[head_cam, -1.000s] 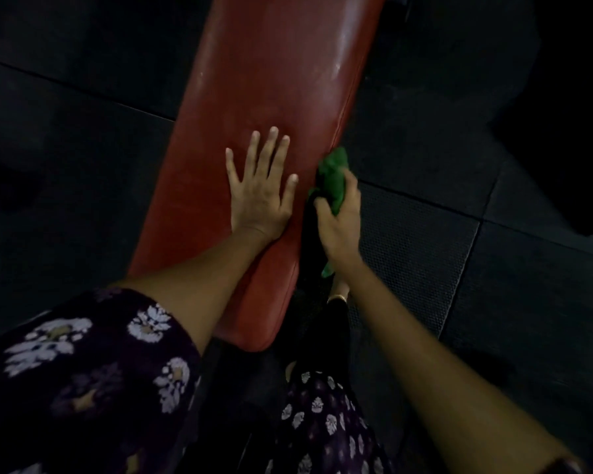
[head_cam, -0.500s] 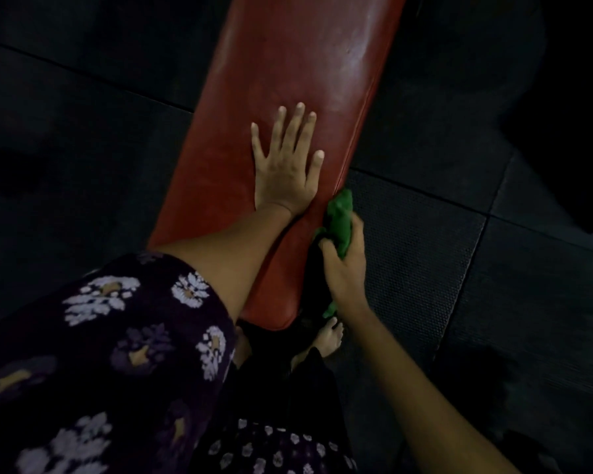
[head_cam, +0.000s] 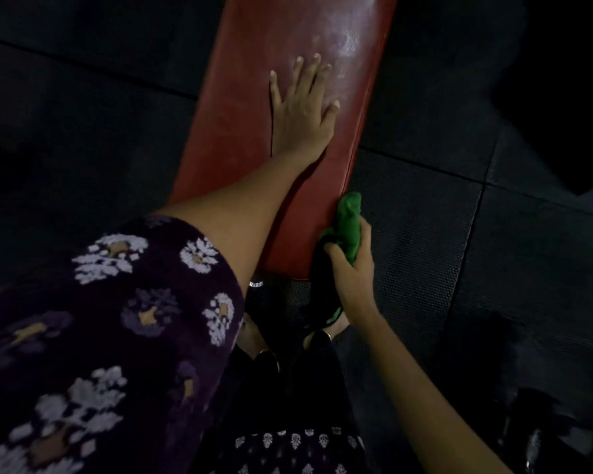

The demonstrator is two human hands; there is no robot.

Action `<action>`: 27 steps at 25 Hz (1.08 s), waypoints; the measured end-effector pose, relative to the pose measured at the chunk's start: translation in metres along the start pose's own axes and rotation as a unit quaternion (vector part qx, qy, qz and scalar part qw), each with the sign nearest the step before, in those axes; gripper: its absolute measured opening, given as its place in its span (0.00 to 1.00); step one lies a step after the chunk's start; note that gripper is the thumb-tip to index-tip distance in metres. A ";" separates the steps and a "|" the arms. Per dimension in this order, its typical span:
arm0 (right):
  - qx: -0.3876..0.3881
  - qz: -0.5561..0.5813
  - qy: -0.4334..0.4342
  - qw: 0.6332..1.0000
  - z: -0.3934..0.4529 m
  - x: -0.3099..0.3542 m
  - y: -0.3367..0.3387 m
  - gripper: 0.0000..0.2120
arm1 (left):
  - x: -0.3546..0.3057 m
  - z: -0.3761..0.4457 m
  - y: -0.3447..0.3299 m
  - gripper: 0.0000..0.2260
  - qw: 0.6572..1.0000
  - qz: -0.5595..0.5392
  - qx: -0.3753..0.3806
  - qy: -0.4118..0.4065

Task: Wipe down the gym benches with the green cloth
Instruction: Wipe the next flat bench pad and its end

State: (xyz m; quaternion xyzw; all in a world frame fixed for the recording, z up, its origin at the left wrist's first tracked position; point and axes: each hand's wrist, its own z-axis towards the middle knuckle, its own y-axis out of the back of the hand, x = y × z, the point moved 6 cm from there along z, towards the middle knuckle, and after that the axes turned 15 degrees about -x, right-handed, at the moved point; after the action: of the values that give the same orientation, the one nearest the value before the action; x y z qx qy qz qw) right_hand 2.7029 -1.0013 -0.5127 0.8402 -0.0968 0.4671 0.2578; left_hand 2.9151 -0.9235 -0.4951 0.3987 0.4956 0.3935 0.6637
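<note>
A long red padded gym bench (head_cam: 247,138) runs from the top of the view down to its near end in front of my feet. My left hand (head_cam: 300,114) lies flat on the pad with fingers spread, palm down. My right hand (head_cam: 351,268) grips the bunched green cloth (head_cam: 348,222) and holds it against the bench's right side edge, close to the near end. A strip of the cloth hangs below my wrist. The bench frame under the pad is hidden in the dark.
Black rubber floor mats (head_cam: 459,234) surround the bench on both sides. My bare feet (head_cam: 254,336) stand just below the bench's near end. A small metal part (head_cam: 256,282) shows under the pad's end. A dark object (head_cam: 534,436) lies at the lower right.
My right hand has slid the green cloth down the bench's right edge toward the near end. My left hand stayed flat on the pad while the view shifted forward.
</note>
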 end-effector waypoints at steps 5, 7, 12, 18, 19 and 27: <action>-0.095 -0.024 0.014 0.995 0.047 0.031 -0.002 0.24 | 0.012 -0.050 0.020 0.21 0.996 -0.049 0.001 -0.070; -0.103 -0.029 0.023 0.994 0.038 0.028 -0.004 0.26 | 0.020 -0.072 0.027 0.21 0.994 -0.066 -0.003 -0.087; -0.063 -0.009 0.012 0.998 -0.026 -0.003 0.002 0.22 | 0.035 -0.122 0.042 0.22 0.991 -0.070 -0.018 -0.114; -0.104 -0.019 0.031 0.994 0.005 0.012 0.000 0.20 | 0.066 -0.145 0.060 0.24 0.988 -0.007 -0.023 -0.152; -0.084 -0.037 0.039 0.995 -0.008 0.005 0.000 0.21 | 0.076 -0.146 0.063 0.25 0.991 0.006 -0.019 -0.131; 0.039 -0.482 0.548 0.682 -0.083 0.007 0.028 0.22 | 0.143 -0.161 0.077 0.33 0.987 -0.038 0.029 0.155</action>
State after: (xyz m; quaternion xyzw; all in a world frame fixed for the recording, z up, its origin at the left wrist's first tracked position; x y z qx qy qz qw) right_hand 2.6347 -0.9816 -0.4612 0.3736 0.4987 0.6588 0.4216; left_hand 2.7772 -0.7409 -0.5048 0.3327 0.6188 0.4102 0.5815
